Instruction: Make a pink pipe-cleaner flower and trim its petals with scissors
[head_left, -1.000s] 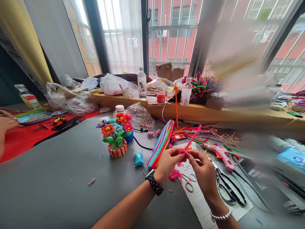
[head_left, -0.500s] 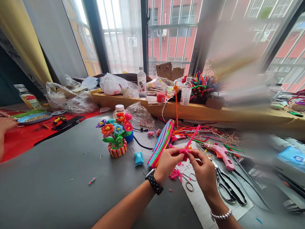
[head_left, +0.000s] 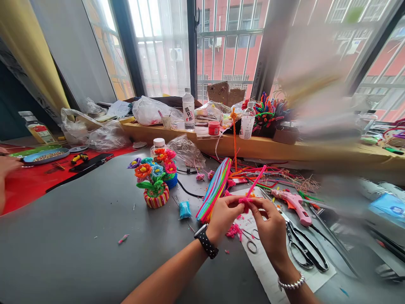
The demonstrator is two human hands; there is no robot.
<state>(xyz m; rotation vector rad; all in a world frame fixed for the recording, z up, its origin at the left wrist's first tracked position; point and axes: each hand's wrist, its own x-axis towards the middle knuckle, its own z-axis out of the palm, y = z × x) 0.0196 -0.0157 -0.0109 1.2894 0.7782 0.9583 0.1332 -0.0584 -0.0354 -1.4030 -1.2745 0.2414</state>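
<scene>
A pink pipe cleaner is pinched between the fingertips of both my hands, its straight end pointing up and its lower part bunched into a small curl. My left hand, with a watch at the wrist, closes on it from the left. From the right, my right hand grips the same curl with thumb and fingers. Just beyond my left hand lies a bundle of coloured pipe cleaners. Below the hands are pink fluffy scraps and small scissors on a paper sheet.
Large scissors and a pink glue gun lie right of my hands. Pots of pipe-cleaner flowers stand left, near a blue packet. Bottles line the wooden ledge. Another person's hand is at far left.
My hands stay almost in place, both still pinching the pink pipe cleaner. The other person's hand at far left has shifted slightly and is blurred.
</scene>
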